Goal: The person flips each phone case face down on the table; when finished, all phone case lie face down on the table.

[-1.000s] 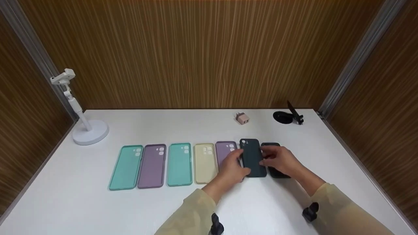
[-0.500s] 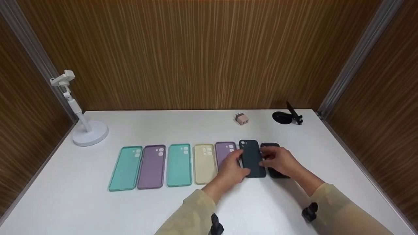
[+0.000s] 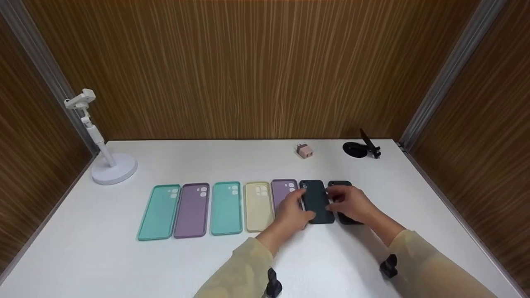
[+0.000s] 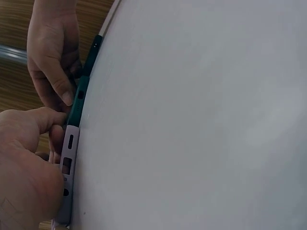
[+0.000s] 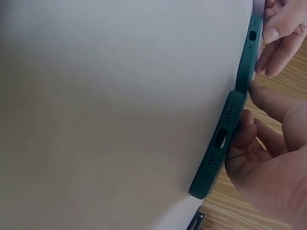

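A dark green phone case (image 3: pixel 318 203) lies back side up in a row of phone cases, between my two hands. My left hand (image 3: pixel 288 213) holds its left side, fingers near the camera corner and thumb by the lower edge; it also covers part of a purple case (image 3: pixel 282 189). From the other side my right hand (image 3: pixel 352 203) grips the right edge with thumb and fingertips. This hand reaches over a second dark case (image 3: pixel 350 219), hiding its middle. In the right wrist view the gripped case (image 5: pixel 247 57) sits end to end with the second dark one (image 5: pixel 217 146).
Leftward the row continues with a cream case (image 3: pixel 258 211), a teal case (image 3: pixel 226 211), another purple case (image 3: pixel 191 213) and another teal case (image 3: pixel 159 215). Behind stand a pink charger plug (image 3: pixel 305 151), a black stand (image 3: pixel 357 150) and a white phone stand (image 3: pixel 114 169).
The gripped dark green case has shifted slightly left, towards the purple case, and its top edge sits lower in view. Both hands moved slightly left with it.
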`<state>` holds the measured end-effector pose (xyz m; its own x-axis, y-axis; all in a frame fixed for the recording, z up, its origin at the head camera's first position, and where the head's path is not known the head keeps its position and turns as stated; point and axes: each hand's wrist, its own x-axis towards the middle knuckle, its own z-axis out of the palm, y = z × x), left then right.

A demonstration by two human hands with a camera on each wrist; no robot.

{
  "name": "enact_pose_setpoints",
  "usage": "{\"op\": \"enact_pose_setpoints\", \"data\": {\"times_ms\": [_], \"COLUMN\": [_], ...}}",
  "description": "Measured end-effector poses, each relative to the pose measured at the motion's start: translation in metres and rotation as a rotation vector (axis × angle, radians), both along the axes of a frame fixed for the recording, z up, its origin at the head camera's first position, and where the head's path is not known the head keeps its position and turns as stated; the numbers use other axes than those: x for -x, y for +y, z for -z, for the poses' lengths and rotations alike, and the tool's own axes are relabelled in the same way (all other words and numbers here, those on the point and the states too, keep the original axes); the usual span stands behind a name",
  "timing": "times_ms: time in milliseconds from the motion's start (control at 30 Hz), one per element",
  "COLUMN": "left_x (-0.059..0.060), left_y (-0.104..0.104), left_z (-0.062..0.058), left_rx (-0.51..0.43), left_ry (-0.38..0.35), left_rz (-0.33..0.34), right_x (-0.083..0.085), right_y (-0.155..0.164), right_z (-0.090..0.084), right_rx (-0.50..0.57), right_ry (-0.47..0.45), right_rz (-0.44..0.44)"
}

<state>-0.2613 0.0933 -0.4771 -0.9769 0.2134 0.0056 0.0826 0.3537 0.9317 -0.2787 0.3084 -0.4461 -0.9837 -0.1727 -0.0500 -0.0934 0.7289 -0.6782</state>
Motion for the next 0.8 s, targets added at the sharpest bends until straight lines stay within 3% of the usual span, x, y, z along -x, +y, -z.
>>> {"op": "enact_pose_setpoints", "data": {"times_ms": [267, 467, 800], "left_x": [-0.004, -0.003, 0.002], "left_y": [-0.005, -0.024, -0.068], "left_z": [-0.017, -0.031, -0.028], "left_rx": [-0.039, -0.035, -0.012], "left_ry": [-0.049, 0.028, 0.101], "left_rz": [-0.032, -0.033, -0.021], "right_x": [-0.004, -0.009, -0.012], "right_y": [-0.003, -0.018, -0.050], "right_z": [-0.009, -0.015, -0.008], "right_rx": [0.031, 0.096, 0.218], "right_ry": [-0.004, 0.018, 0.003], "right_rz": [0.018, -0.010, -0.096]}}
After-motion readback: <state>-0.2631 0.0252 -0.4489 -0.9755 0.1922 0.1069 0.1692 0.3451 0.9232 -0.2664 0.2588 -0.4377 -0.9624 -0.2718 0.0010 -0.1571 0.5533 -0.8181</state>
